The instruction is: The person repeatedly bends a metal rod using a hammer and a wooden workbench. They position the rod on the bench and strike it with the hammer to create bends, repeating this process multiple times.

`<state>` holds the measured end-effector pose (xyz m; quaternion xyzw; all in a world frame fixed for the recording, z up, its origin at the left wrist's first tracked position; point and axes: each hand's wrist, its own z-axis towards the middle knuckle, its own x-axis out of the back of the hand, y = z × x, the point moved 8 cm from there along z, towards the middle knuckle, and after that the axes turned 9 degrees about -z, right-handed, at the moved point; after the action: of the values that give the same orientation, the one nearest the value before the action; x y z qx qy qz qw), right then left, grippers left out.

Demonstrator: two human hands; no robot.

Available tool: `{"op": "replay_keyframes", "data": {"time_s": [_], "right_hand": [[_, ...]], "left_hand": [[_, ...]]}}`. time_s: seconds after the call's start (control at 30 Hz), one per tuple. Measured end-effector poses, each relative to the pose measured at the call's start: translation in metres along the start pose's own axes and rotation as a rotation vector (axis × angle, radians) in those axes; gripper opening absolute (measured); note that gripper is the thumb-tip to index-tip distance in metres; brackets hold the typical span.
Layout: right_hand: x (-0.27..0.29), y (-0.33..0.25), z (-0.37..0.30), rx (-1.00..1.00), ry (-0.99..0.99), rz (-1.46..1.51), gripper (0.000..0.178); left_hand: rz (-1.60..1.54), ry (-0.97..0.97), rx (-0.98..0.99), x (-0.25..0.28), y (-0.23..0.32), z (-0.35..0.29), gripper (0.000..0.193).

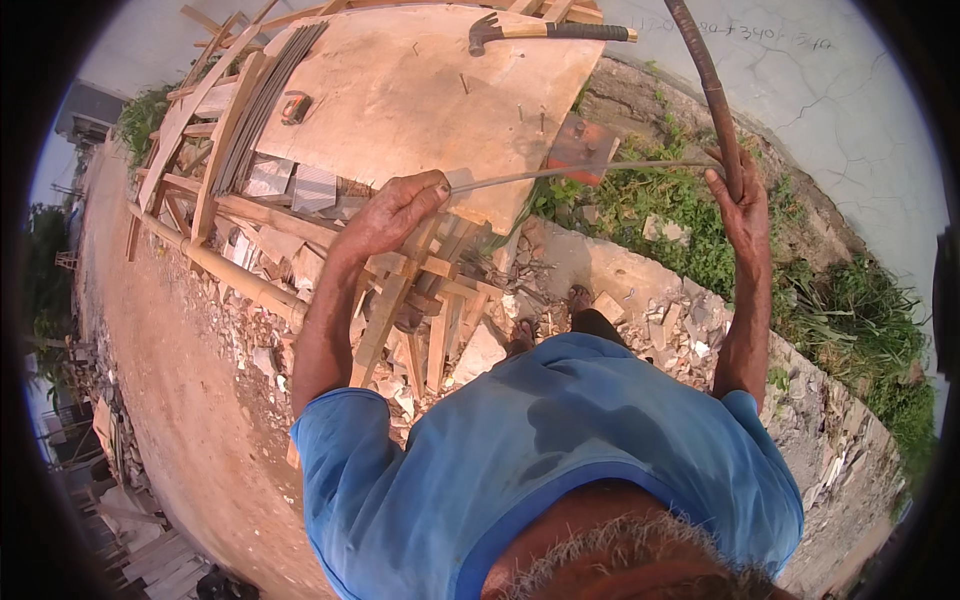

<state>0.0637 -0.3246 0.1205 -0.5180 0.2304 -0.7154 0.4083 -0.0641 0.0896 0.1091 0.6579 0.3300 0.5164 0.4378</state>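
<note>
My left hand [400, 208] is closed round one end of a thin grey metal rod [580, 169], above the near edge of a plywood sheet. The rod runs almost level to the right, bowing slightly, and its far end reaches my right hand [742, 205]. That hand is wrapped round the lower part of a long, ridged, rusty-brown bar [706, 75], which rises to the top edge of the view. Whether the right fingers also grip the rod's end is hard to make out.
On the plywood sheet [390, 90] lie a claw hammer [560, 32] and an orange-black tape measure [294, 107]; several nails stick up. Dark rods [275, 100] lie bundled along its left side. Rubble and timber surround my feet. A cracked wall [840, 110] stands at right, beyond weeds [680, 220].
</note>
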Motion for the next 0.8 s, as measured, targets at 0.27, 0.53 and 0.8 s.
{"op": "replay_keyframes", "data": {"time_s": [0.27, 0.53, 0.8], "right_hand": [[-0.025, 0.075, -0.003, -0.196, -0.746, 0.039, 0.034], [-0.021, 0.1, -0.005, -0.382, -0.578, -0.007, 0.024], [-0.052, 0.107, -0.016, -0.483, -0.665, -0.039, 0.027]], "left_hand": [[0.022, -0.249, 0.073, 0.004, 0.002, 0.078, 0.032], [1.103, 0.279, -0.368, 0.02, 0.021, 0.178, 0.019], [0.818, 0.571, -0.218, -0.042, -0.009, 0.178, 0.027]]}}
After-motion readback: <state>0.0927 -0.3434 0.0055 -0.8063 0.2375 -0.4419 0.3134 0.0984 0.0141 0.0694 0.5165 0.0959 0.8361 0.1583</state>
